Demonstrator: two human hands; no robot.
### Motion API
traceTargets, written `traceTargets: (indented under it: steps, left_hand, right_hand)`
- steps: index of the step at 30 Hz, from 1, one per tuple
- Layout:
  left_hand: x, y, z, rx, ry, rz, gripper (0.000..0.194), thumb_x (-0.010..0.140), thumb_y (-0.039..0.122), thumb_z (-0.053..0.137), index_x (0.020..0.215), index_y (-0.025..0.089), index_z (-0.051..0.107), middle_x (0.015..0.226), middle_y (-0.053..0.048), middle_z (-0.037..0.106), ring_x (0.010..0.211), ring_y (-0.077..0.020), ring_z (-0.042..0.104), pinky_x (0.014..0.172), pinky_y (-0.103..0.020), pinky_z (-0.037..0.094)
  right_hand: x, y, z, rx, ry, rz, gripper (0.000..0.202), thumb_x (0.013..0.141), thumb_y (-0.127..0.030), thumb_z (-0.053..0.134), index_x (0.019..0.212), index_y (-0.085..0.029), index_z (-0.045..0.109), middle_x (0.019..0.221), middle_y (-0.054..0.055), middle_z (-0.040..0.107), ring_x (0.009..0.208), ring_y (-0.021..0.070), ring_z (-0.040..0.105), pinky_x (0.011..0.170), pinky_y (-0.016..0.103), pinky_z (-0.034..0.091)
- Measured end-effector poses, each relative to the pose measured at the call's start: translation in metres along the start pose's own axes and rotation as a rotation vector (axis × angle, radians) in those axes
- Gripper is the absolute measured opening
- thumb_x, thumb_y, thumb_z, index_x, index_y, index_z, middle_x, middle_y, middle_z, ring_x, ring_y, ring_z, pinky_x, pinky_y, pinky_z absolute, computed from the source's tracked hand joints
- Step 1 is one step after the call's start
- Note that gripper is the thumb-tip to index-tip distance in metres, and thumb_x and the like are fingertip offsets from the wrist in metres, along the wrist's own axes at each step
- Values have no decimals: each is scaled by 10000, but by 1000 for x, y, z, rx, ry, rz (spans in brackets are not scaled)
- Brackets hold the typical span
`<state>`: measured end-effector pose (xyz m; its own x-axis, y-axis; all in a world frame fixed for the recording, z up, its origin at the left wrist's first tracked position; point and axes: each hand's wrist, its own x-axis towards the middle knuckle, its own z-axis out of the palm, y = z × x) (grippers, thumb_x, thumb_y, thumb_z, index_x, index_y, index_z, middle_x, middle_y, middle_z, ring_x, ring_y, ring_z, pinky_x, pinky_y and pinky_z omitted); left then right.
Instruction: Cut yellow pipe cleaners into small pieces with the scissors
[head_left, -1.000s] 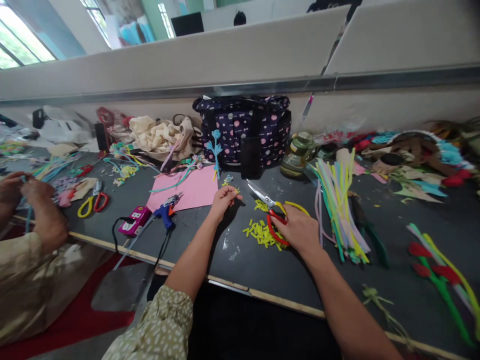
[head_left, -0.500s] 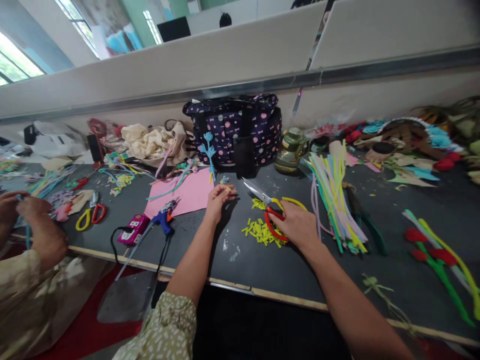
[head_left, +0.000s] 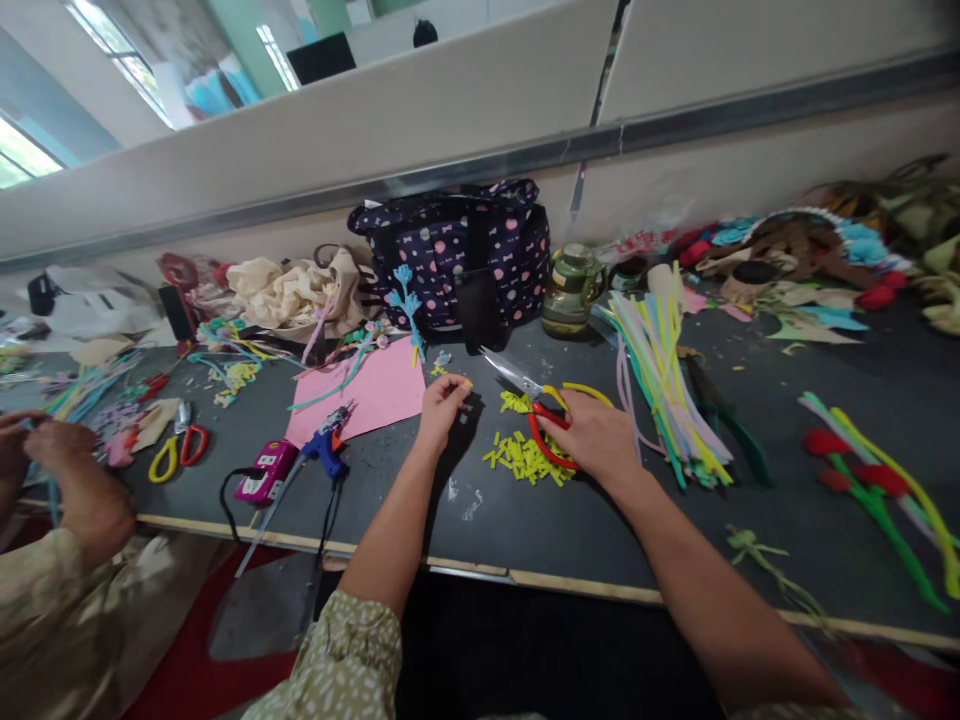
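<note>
My right hand [head_left: 596, 435] is wrapped round the red and yellow handles of a pair of scissors [head_left: 517, 374]. Their blades point away to the upper left and look nearly closed. My left hand [head_left: 441, 408] is in a pinch left of the blades, with a tiny yellow pipe cleaner piece [head_left: 469, 384] at its fingertips. Beneath the scissors lies a heap of short yellow pipe cleaner pieces [head_left: 525, 458], and a smaller cluster [head_left: 515, 402] sits just behind it. A blue pipe cleaner flower [head_left: 406, 300] stands behind my left hand, in front of the bag.
A dark patterned bag [head_left: 442, 250], a black phone [head_left: 478, 310] and a green jug [head_left: 570, 290] stand at the back. Pipe cleaners [head_left: 667, 380] lie bundled at right. Left are pink paper [head_left: 390, 390], a glue gun [head_left: 327, 445] and a co-worker's hands [head_left: 67, 450].
The fingers of my left hand have drawn together into a tighter pinch round the yellow piece. My right hand keeps the scissors in nearly the same place. The camera view has shifted slightly.
</note>
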<state>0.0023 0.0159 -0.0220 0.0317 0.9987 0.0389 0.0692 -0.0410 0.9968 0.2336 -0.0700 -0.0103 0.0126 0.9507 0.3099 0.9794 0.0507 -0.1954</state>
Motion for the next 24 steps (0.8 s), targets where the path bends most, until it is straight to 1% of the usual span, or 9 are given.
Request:
traceTargets:
  steps: [3, 7, 9, 11, 13, 15, 17, 20, 24]
  left_hand:
    - [-7, -1, 11, 149, -68, 37, 162, 716, 331, 662, 753, 174, 644, 726, -14, 613, 652, -126, 537, 636, -267, 434]
    - [-7, -5, 16, 233, -160, 117, 156, 705, 253, 658, 839, 186, 699, 867, -47, 659, 751, -152, 572, 726, -294, 446]
    - [-6, -6, 15, 224, -155, 125, 210, 699, 233, 656, 900, 195, 704, 911, -50, 666, 744, -147, 570, 725, -293, 446]
    - [-5, -5, 12, 202, -115, 99, 210, 710, 261, 657, 906, 196, 695, 842, -37, 662, 686, -135, 553, 682, -283, 442]
    - [-5, -2, 10, 203, -91, 62, 177, 732, 337, 654, 823, 187, 678, 690, -14, 622, 603, -124, 514, 611, -268, 420]
    - [-6, 2, 7, 238, -105, 46, 256, 758, 423, 632, 685, 177, 636, 558, 5, 546, 538, -114, 464, 554, -255, 383]
    - [-7, 6, 4, 275, -138, 56, 343, 769, 468, 614, 595, 173, 583, 512, 13, 500, 512, -104, 433, 527, -246, 351]
    - [-7, 7, -2, 341, -241, 47, 319, 739, 445, 651, 590, 172, 581, 526, 18, 507, 502, -96, 421, 503, -238, 314]
    - [-6, 5, -8, 504, -470, 12, 264, 745, 403, 634, 617, 173, 651, 538, 4, 560, 496, -112, 458, 503, -250, 336]
  right_hand:
    - [1, 1, 0, -1, 14, -3, 438, 868, -591, 423, 927, -194, 598, 843, 54, 681, 781, 181, 595, 591, 272, 289]
    - [1, 0, -3, 1, -8, 12, 464, 878, -602, 389, 924, -191, 598, 844, 63, 681, 775, 183, 595, 594, 272, 294]
    - [2, -1, -4, 3, -20, 22, 462, 878, -604, 388, 925, -195, 597, 852, 63, 682, 770, 183, 594, 590, 272, 292]
    - [2, -1, -5, 5, -23, 25, 456, 878, -601, 391, 929, -198, 597, 851, 61, 682, 767, 182, 591, 589, 271, 288]
    - [2, -1, -6, 8, -31, 29, 453, 877, -601, 392, 904, -198, 596, 820, 55, 674, 750, 179, 584, 586, 271, 282]
    - [2, -1, -6, 15, -38, 33, 448, 874, -600, 399, 888, -197, 593, 800, 50, 667, 738, 175, 578, 586, 269, 279]
    - [2, -1, -7, 20, -39, 36, 440, 867, -599, 415, 888, -196, 591, 804, 46, 667, 743, 175, 579, 587, 266, 278]
    - [2, -1, -6, 24, -41, 35, 431, 861, -596, 430, 890, -195, 586, 812, 42, 668, 758, 179, 586, 587, 265, 281]
    - [2, -1, -7, 28, -41, 37, 420, 864, -588, 435, 908, -199, 585, 822, 39, 666, 769, 177, 594, 601, 273, 303]
